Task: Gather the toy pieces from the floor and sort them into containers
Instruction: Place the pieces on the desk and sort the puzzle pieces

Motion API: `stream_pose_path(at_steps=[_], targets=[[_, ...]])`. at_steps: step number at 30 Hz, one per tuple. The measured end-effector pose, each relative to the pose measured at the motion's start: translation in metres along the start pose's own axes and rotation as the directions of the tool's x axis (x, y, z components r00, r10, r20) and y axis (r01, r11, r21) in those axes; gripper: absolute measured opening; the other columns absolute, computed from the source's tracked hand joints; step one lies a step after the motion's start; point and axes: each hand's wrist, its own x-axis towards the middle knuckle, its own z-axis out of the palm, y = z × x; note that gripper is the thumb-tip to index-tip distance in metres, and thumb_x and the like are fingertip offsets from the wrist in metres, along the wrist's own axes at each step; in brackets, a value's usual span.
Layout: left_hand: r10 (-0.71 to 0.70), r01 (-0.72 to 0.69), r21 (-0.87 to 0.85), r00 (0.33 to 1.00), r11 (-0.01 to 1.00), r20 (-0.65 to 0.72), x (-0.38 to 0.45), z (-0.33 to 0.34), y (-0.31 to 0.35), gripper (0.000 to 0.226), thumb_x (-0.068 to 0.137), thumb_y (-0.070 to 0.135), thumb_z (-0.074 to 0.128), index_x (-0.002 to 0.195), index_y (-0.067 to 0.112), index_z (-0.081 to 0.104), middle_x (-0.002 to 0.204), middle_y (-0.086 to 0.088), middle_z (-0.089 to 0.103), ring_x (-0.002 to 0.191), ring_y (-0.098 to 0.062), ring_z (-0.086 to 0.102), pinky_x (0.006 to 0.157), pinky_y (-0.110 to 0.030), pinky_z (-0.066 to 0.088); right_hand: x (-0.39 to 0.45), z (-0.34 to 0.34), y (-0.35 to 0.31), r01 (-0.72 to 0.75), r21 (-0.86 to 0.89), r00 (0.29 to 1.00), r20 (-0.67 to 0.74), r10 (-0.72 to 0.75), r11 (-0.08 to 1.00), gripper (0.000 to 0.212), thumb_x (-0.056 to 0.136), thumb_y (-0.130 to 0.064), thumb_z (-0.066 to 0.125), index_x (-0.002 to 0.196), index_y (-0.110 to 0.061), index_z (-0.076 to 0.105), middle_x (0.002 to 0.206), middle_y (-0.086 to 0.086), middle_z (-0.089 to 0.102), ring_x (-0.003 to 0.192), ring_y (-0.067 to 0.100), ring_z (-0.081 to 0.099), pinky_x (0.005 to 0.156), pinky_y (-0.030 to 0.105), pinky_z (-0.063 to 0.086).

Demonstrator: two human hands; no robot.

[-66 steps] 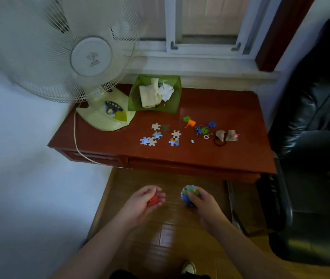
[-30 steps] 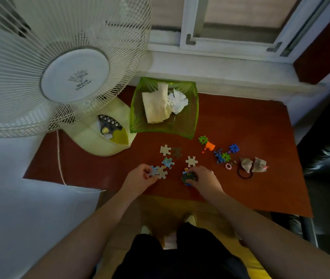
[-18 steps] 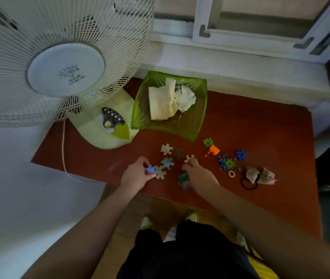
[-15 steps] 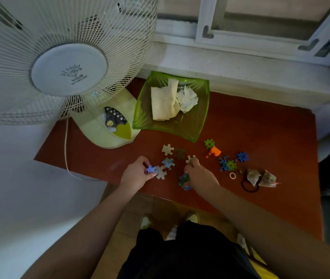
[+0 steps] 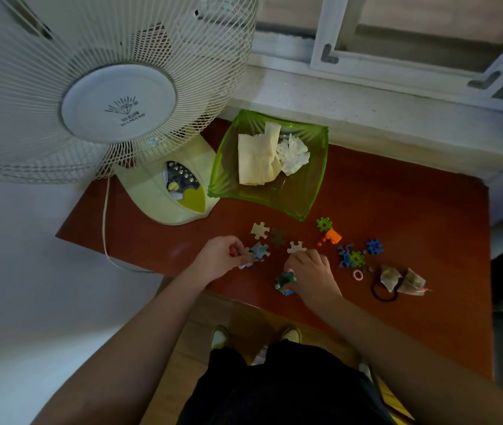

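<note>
Jigsaw pieces (image 5: pixel 260 230) lie scattered on the red-brown table (image 5: pixel 397 216), with small plastic gear-shaped toys (image 5: pixel 349 256) to their right. My left hand (image 5: pixel 221 256) grips a red piece in its palm while its fingertips pinch a puzzle piece (image 5: pixel 248 261) beside a blue one (image 5: pixel 261 250). My right hand (image 5: pixel 310 273) holds a bunch of blue-green pieces (image 5: pixel 285 281) in its palm, and its fingertips touch a white puzzle piece (image 5: pixel 296 247). A green bowl (image 5: pixel 305 197) at the back holds crumpled tissue and paper.
A large white fan (image 5: pixel 115 96) stands on the table's left end, its cord (image 5: pixel 106 228) hanging over the front edge. A black hair tie (image 5: pixel 380 294), two tea-bag-like sachets (image 5: pixel 403 279) and a small pink ring (image 5: pixel 357 274) lie at the right. A window sill runs behind.
Since 2.2 s ago I have stepped from the floor up to the table. Both hands, still holding toy pieces, came down among the puzzle pieces; in the last half second they barely moved.
</note>
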Motion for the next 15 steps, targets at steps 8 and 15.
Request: stream_pose_path(at_steps=[8, 15], targets=[[-0.103, 0.103, 0.050, 0.995, 0.993, 0.007, 0.003, 0.006, -0.011, 0.053, 0.071, 0.037, 0.081, 0.114, 0.030, 0.049, 0.082, 0.005, 0.060, 0.072, -0.009, 0.060, 0.062, -0.030, 0.048, 0.005, -0.014, -0.004, -0.104, 0.394, 0.986, 0.159, 0.044, 0.913, 0.035, 0.083, -0.028, 0.072, 0.113, -0.027, 0.052, 0.115, -0.007, 0.057, 0.104, 0.016, 0.056, 0.083, 0.030, 0.045], [-0.094, 0.092, 0.180, 0.996, 0.979, -0.001, 0.004, 0.016, -0.009, 0.047, 0.071, 0.039, 0.081, 0.107, 0.026, 0.053, 0.087, 0.007, 0.062, 0.074, -0.012, 0.060, 0.061, -0.030, 0.047, 0.027, -0.026, -0.004, -0.205, 0.474, 0.978, 0.075, 0.192, 0.857, 0.049, 0.080, -0.022, 0.075, 0.125, -0.023, 0.053, 0.124, 0.001, 0.048, 0.112, 0.022, 0.054, 0.092, 0.034, 0.048]])
